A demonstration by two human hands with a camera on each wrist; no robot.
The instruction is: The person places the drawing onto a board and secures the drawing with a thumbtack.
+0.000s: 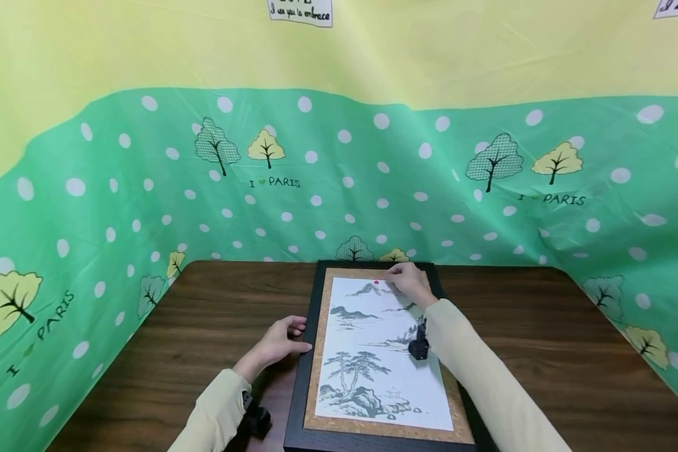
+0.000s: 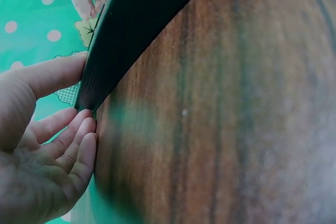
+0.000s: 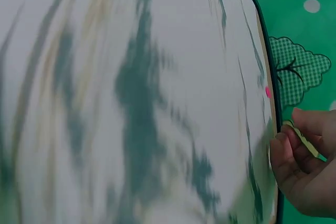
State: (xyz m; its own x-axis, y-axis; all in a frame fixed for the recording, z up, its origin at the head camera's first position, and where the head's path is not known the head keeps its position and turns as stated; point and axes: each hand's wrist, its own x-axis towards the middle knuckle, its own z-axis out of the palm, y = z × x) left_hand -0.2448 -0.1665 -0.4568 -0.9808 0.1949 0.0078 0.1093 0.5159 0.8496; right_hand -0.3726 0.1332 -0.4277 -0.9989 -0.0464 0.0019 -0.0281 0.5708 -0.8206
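A black-framed cork board [image 1: 328, 422] lies on the table, and over the cork rests a white sheet with an ink landscape [image 1: 367, 339]. At the frame's left side is my left hand [image 1: 282, 339]; the left wrist view shows its thumb [image 2: 63, 74] and fingertips on either side of the black edge. My right hand [image 1: 409, 280] touches the sheet's top right part, fingers bent and brought together. Whatever may be between those fingertips is hidden. A small pink pushpin head [image 1: 376, 282] shows at the sheet's top middle, just left of the right hand.
Dark wood table [image 1: 215, 295] surrounds the board. Behind it hangs a green and yellow cloth [image 1: 294, 220] with dots and trees; the board's far end comes close to it. A small black camera [image 1: 419, 342] sits at the right wrist, another [image 1: 257, 419] at the left.
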